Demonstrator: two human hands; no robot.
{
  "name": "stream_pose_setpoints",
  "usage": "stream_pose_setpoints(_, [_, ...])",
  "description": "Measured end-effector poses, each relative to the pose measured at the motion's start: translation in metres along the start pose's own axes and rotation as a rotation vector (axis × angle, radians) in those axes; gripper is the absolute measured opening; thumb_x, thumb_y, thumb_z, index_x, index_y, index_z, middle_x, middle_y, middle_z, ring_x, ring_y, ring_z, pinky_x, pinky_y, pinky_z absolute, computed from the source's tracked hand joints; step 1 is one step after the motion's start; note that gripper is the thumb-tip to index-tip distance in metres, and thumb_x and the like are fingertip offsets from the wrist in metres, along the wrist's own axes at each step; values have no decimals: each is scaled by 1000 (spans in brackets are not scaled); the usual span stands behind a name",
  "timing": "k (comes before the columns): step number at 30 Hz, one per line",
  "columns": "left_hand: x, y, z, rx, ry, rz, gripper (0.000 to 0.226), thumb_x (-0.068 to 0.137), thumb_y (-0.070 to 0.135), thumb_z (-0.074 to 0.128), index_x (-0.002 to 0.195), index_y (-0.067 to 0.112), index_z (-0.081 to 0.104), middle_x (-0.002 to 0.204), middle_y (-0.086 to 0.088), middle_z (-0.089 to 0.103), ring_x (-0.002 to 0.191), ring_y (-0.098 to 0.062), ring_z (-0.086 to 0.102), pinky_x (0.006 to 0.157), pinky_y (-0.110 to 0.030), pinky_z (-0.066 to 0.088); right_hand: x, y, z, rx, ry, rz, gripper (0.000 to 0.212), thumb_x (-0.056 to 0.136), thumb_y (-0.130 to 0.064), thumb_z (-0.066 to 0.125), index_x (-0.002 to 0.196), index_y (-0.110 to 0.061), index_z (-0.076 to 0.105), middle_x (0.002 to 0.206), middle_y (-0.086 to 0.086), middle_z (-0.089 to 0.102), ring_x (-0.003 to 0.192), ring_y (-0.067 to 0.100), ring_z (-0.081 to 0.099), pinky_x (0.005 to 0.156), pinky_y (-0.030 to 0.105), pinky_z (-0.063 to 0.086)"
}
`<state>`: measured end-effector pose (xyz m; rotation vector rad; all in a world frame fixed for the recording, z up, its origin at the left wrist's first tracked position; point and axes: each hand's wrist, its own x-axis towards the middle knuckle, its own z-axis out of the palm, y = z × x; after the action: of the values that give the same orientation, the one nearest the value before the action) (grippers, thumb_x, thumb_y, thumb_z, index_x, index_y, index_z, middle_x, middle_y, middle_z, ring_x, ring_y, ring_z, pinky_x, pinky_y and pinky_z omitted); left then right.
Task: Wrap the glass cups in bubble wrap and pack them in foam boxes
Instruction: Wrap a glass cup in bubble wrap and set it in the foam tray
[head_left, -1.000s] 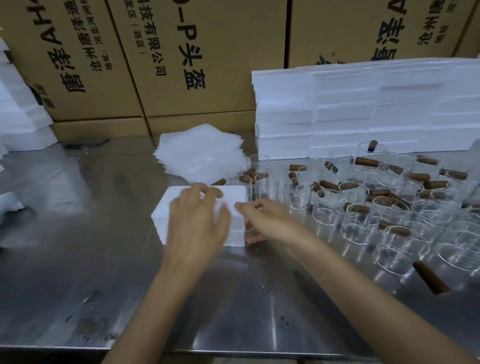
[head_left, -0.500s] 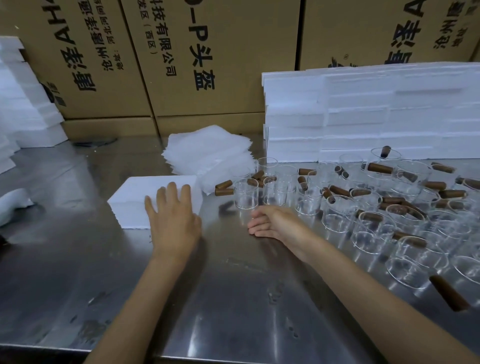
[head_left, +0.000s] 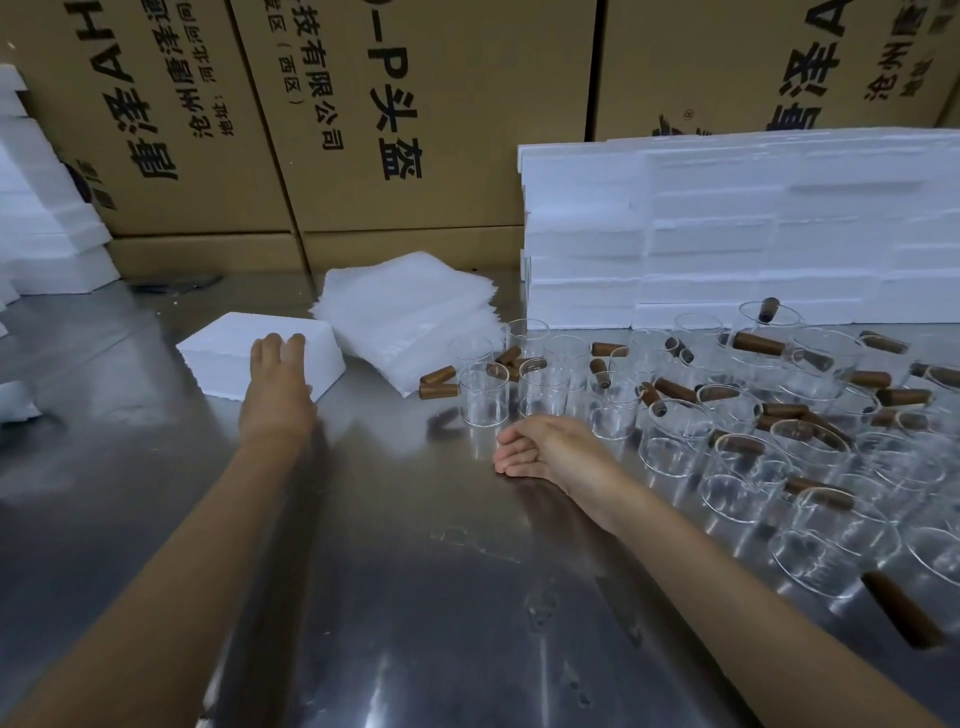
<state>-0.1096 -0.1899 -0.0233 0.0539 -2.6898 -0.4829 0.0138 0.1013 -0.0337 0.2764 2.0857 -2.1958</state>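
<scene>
A closed white foam box (head_left: 223, 348) lies on the steel table at the left. My left hand (head_left: 278, 387) presses flat against its near right side, fingers straight on the lid. A pile of bubble wrap sheets (head_left: 410, 312) sits just right of the box. Several clear glass cups with brown wooden handles (head_left: 675, 410) crowd the right half of the table; the nearest one (head_left: 484, 397) stands upright in front of my right hand (head_left: 545, 449). That hand rests on the table with loosely curled fingers and holds nothing.
A stack of white foam boxes (head_left: 727, 234) stands at the back right. More foam pieces (head_left: 47, 228) are piled at the far left. Large cardboard cartons (head_left: 415, 119) form a wall behind the steel table (head_left: 415, 597).
My left hand has pushed the foam box leftward and away, from the table's middle to beside the bubble wrap. My right hand let go of the box and has settled on the table.
</scene>
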Motion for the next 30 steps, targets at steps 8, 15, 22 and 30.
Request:
stream_pose_setpoints(8, [4,18,0,32,112,-20,66,92,2,63,150,9,31,163,-18,12,153,-32,5,104,-53,42,3,2,-7,33,-49,-36,27,100,-11,48,97,3,71,93,21,73,91,31,73,87,35,58])
stream_pose_setpoints(15, [-28,120,-10,-391,362,431,54,93,7,55,144,10,39,150,-15,31,140,-27,31,108,-27,33,-6,-26,-20,33,-74,-77,21,98,-11,54,107,2,68,98,18,74,89,27,72,84,32,58])
stream_pose_setpoints(22, [17,239,4,-932,-293,68,76,95,14,58,157,19,14,144,-6,43,123,-23,50,83,-22,44,62,-128,-97,-21,446,-187,32,96,-8,45,124,-2,59,98,9,60,76,22,61,85,38,56])
stream_pose_setpoints(30, [91,291,64,-743,-353,-89,88,92,13,64,154,4,2,100,5,45,102,-23,51,77,-29,41,131,-132,-151,-359,429,-3,52,95,-8,45,146,-3,37,116,11,44,65,19,49,55,25,45])
